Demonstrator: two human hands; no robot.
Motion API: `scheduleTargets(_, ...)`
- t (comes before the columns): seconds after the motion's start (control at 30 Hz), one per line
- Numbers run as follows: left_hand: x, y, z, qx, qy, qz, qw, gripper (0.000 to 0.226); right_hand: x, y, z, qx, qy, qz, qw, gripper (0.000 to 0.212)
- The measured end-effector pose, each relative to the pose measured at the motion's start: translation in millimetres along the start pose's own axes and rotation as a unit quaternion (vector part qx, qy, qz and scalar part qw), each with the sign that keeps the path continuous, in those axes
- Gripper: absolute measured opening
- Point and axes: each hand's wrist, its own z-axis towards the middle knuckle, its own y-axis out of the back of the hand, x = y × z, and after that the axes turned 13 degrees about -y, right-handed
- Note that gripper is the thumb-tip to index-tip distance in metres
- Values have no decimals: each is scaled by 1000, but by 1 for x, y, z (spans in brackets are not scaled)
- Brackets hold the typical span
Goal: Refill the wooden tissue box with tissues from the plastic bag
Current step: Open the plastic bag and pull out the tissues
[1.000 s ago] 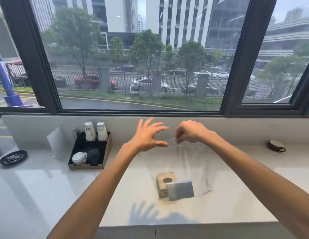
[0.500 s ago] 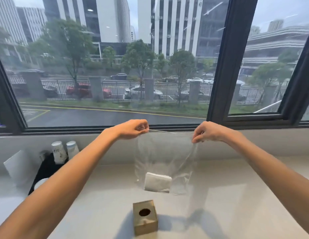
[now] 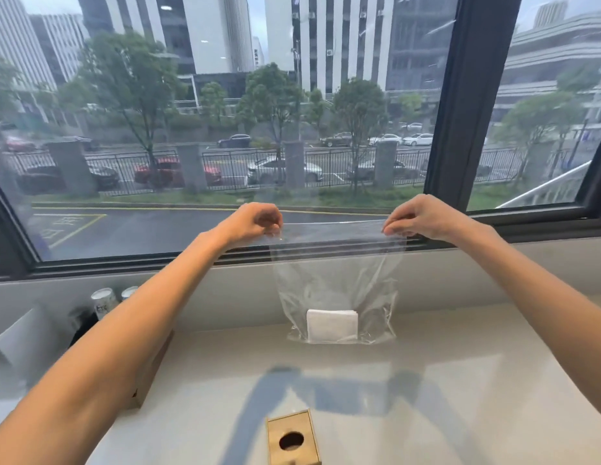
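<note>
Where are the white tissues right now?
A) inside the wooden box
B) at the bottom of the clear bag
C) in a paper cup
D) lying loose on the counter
B: the white tissues sit at the bottom of the clear bag, which the left hand and right hand pinch by its top edge.

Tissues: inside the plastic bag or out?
In: the white tissue stack sits at the bottom of the plastic bag, which the left hand and right hand hold by its top edge.

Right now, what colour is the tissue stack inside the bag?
White, seen through the clear plastic bag; the tissue stack shows best in the head view.
</note>
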Motion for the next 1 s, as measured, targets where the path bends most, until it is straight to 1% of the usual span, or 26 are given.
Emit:
scheduleTargets(0.03, 4, 3, 9, -1, -6, -9, 1000, 41, 0, 3, 5, -9, 4, 12, 1000, 18)
scheduleTargets(0.07, 8, 5, 18, -5, -13, -12, 1000, 44, -2, 5, 10, -20, 5, 22, 1000, 19)
scheduleTargets(0.1, 13, 6, 26, -10, -21, -7, 1000, 40, -5, 7, 15, -32, 2, 32, 999, 19)
scheduleTargets(0.2, 27, 1, 47, -21, -42, -9, 999, 15, -22, 12, 22, -51, -17, 53, 997, 19)
scheduleTargets(0.33, 37, -24, 60, 0, -53, -51, 997, 11, -54, 13, 25, -33, -35, 68, 997, 13)
scheduleTargets(0.43, 47, -54, 57, 26, -30, -76, 996, 8, -83, 2, 25, -17, -46, 74, 996, 9)
scheduleTargets(0.5, 57, -80, 53, 51, 9, -87, 995, 8, -107, -13, 29, 15, -48, 63, 997, 10)
scheduleTargets(0.57, 67, -107, 52, 80, 43, -83, 992, 9, -132, -31, 35, 43, -66, 51, 996, 3)
scheduleTargets(0.67, 84, -148, 57, 105, 92, -89, 986, 12, -172, -56, 47, 71, -96, 25, 992, 6)
scheduleTargets(0.73, 97, -179, 56, 111, 117, -83, 983, 15, -200, -75, 55, 88, -102, 8, 991, 11)
scheduleTargets(0.77, 104, -197, 52, 127, 128, -74, 981, 18, -215, -86, 57, 102, -109, -9, 989, 11)
scheduleTargets(0.8, 111, -217, 47, 154, 146, -65, 975, 25, -229, -99, 56, 120, -115, -40, 985, 6)
scheduleTargets(0.83, 117, -238, 39, 185, 169, -61, 966, 36, -243, -113, 53, 142, -121, -71, 980, 6)
scheduleTargets(0.9, 127, -277, 22, 220, 214, -80, 948, 56, -269, -144, 44, 180, -150, -104, 967, 19)
scheduleTargets(1.0, 138, -318, 6, 195, 237, -88, 948, 68, -297, -177, 35, 199, -178, -81, 960, 20)
